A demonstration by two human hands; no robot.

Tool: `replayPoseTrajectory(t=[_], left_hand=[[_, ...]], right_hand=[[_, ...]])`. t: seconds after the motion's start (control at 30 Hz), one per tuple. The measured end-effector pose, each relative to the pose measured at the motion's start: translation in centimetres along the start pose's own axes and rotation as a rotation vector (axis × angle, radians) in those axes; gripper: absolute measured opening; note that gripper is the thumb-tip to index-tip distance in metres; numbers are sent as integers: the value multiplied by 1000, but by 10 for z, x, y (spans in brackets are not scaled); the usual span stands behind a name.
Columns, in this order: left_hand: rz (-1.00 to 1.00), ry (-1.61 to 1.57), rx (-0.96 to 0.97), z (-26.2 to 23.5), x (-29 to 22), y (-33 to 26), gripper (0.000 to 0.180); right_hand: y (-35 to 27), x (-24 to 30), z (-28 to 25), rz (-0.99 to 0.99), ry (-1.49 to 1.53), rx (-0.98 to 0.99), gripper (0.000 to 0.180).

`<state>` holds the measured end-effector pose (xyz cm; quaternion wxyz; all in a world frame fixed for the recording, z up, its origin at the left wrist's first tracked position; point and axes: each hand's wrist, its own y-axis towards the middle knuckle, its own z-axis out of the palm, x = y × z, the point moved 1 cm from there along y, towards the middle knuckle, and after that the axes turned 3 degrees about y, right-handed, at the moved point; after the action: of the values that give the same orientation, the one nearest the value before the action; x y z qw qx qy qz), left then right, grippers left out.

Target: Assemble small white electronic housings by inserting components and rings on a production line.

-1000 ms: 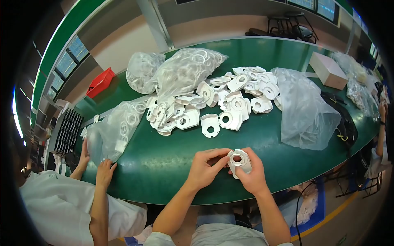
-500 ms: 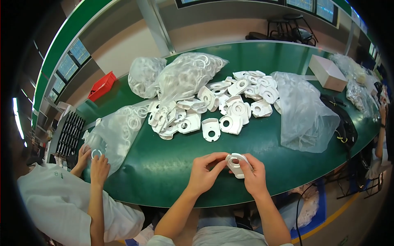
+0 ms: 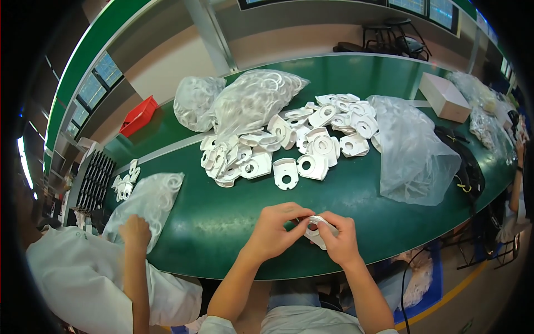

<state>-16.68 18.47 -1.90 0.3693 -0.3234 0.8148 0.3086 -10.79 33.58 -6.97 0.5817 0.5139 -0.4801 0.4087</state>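
Note:
Near the table's front edge, I hold a white plastic housing (image 3: 315,238) with a round hole between both hands. My left hand (image 3: 278,231) pinches it at its upper left edge, thumb and fingers close to the hole. My right hand (image 3: 340,242) grips the right side, its thumb on the face by the hole. Fingers cover part of the piece, so I cannot tell whether a ring sits in the hole. Beyond my hands lies a heap of similar white housings (image 3: 320,146), with a single housing (image 3: 286,166) at its near side.
Bags of white rings (image 3: 250,103) stand behind the heap; a crumpled clear bag (image 3: 414,167) lies to its right. Farther right is a white box (image 3: 444,99). At left, a co-worker's hand (image 3: 135,231) is at another bag (image 3: 156,200), near a black rack (image 3: 92,183) and red bin (image 3: 138,117).
The housing in my hands has tilted and come slightly lower, with both hands still on it. The co-worker's bag has shifted left, away from the heap, exposing several white pieces by the rack.

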Motion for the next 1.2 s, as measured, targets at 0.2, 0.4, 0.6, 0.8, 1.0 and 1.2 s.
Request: replayPoseTrajectory(t=[0.2,0.4,0.6,0.8,1.0,1.2], left_hand=[[-67,118,7,4,-10,-2,17],[-173,-130,-60,8,11,-8,22],[-256,-95,-38,37,14,-26,48],[-276,-523,-84,33,18,-30,35],[-364,-486,-140,34,27,-32,13],[-369,-282,-115,28,33,-44,10]], right_hand=[[-1,-1,-5,-23,-88,-18,13],[-2,-10,-4,31,-33,1,18],[2,-14,-3,86,195,-110,30],[4,-15,-8,62,156,-88,34],[1,-11,-3,22,13,-41,34],[0,-9,1,38,125,-25,37]])
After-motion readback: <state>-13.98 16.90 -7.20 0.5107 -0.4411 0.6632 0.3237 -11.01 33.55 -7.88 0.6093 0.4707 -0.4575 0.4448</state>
